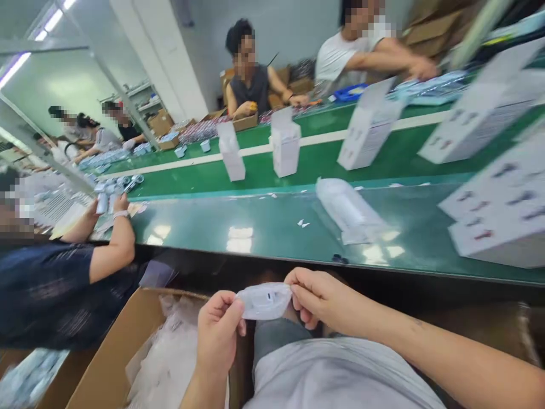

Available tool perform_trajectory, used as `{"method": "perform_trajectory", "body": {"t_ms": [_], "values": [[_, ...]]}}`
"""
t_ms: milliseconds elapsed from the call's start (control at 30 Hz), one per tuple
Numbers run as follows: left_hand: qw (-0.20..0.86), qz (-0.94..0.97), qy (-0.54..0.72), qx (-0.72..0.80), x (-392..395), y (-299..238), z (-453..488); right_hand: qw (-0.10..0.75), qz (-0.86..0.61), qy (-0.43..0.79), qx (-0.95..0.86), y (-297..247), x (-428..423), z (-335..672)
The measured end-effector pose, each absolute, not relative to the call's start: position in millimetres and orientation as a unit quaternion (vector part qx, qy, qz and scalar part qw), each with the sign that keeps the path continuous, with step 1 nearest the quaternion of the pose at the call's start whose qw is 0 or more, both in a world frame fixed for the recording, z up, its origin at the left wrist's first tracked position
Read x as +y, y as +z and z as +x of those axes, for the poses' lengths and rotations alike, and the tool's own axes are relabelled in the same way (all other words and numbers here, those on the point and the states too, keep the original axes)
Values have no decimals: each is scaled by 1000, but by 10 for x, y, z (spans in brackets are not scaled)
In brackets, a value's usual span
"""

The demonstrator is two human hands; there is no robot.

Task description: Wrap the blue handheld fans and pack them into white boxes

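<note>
Above my lap, a small translucent plastic bag (260, 301) is stretched between my two hands. A small item with a dark mark shows through it, but I cannot make out its kind. My left hand (219, 324) pinches the bag's left end between thumb and fingers. At the other end, my right hand (313, 295) closes thumb and forefinger on the bag's edge. On the green worktable ahead lies a larger plastic-wrapped white object (347, 207), apart from both hands.
Open white boxes (285, 145) stand along the green conveyor (183, 176). A larger printed box (502, 210) is at the right. Beside my left arm sits a cardboard carton (106, 352) of plastic bags. A co-worker (55, 272) sits at left; others work across the line.
</note>
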State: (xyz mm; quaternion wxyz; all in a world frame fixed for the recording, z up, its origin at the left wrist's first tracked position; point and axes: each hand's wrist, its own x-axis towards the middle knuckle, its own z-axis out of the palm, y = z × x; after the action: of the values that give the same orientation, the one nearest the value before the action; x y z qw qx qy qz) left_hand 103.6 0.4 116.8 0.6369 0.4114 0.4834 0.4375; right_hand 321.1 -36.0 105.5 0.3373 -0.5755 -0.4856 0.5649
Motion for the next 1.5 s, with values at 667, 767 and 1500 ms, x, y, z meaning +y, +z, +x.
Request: {"method": "perform_trajectory", "body": {"t_ms": [667,767,1500], "values": [[548,812,186,73,-7,1656,3387,555,-610,92,-558,1684,-1317,4508],[581,787,190,81,-4,1881,3604,563,-667,-35,-488,1802,-1622,4879],[601,764,234,31,693,2769,4420,276,-773,4,-572,1701,-1412,5764]]}}
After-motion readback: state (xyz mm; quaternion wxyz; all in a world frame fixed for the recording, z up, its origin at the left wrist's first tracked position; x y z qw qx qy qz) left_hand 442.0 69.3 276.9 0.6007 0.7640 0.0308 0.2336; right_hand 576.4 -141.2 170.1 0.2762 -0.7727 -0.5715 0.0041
